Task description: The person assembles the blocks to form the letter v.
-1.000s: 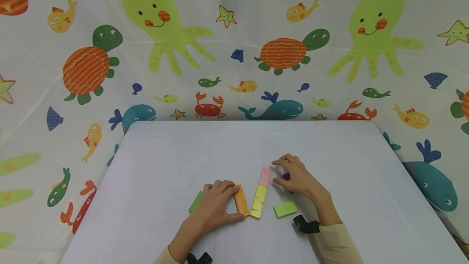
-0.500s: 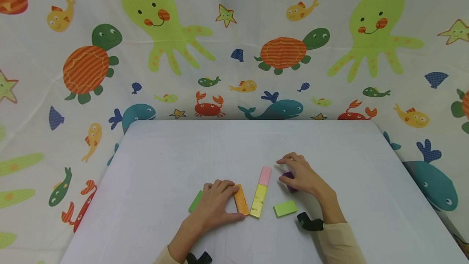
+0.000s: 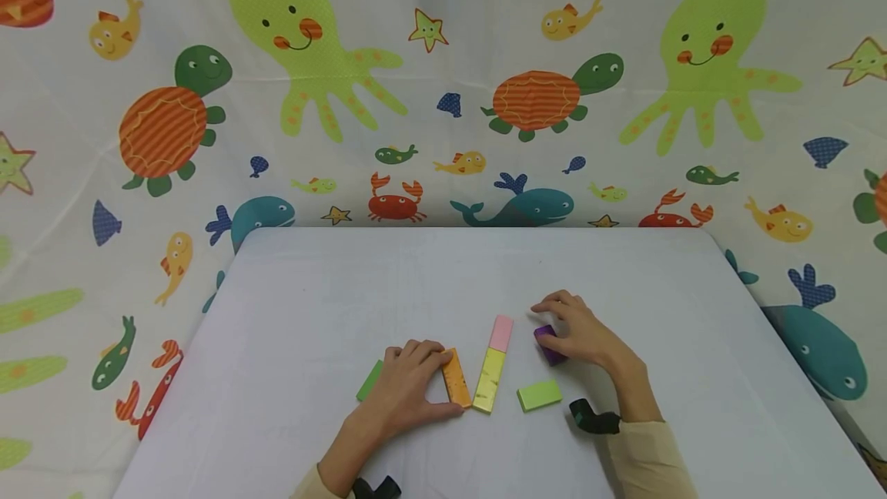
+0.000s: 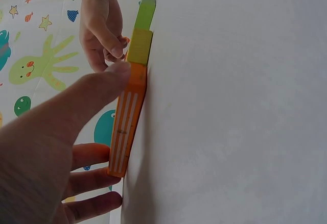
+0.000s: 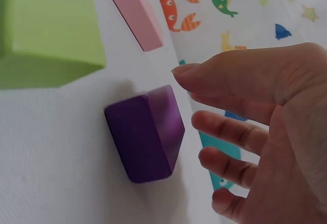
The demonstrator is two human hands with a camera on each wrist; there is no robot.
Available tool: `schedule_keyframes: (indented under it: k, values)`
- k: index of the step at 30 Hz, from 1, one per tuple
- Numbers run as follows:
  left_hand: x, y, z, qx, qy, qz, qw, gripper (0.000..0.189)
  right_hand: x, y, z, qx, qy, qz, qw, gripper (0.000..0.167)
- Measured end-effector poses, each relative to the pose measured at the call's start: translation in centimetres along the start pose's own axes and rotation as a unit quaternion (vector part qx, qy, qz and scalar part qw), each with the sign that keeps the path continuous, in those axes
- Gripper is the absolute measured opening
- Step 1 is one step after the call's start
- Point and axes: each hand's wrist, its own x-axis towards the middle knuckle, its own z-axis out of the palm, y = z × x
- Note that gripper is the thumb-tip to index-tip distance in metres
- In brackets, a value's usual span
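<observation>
My left hand holds an orange block on the white table, thumb at its near end and fingertips at its far end. Right of it lies a yellow block, end to end with a pink block. A purple block sits farther right, beside my right hand. In the right wrist view that hand's thumb and fingers are apart from it and hold nothing. Closer to me lies a light green block. A green block is partly hidden behind my left hand.
A white cloth covers the table. Behind it hangs a curtain printed with sea animals. Black wrist cameras stick out from both wrists, the right camera just right of the light green block.
My right hand has drawn away to the right, leaving more of the purple block uncovered. The left hand and the orange block have stayed still.
</observation>
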Motion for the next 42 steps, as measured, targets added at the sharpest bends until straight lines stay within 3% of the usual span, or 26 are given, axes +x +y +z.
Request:
schedule_keyframes:
  k: [7,19,42]
  values:
    - [0.0,0.2,-0.2,-0.006,-0.022,-0.01,0.9997,0.079,-0.2,0.6,-0.3,0.014,-0.017,0.014,0.9997,0.045]
    - [-0.1,0.1,-0.1,-0.007,-0.003,-0.002,1.0,0.077,-0.7,0.9,-0.9,0.028,-0.054,0.035,0.9975,0.047]
    - [0.0,0.1,-0.1,-0.009,-0.012,-0.007,0.9999,0.078,-0.8,1.3,-1.2,0.05,-0.061,0.033,0.9963,0.039]
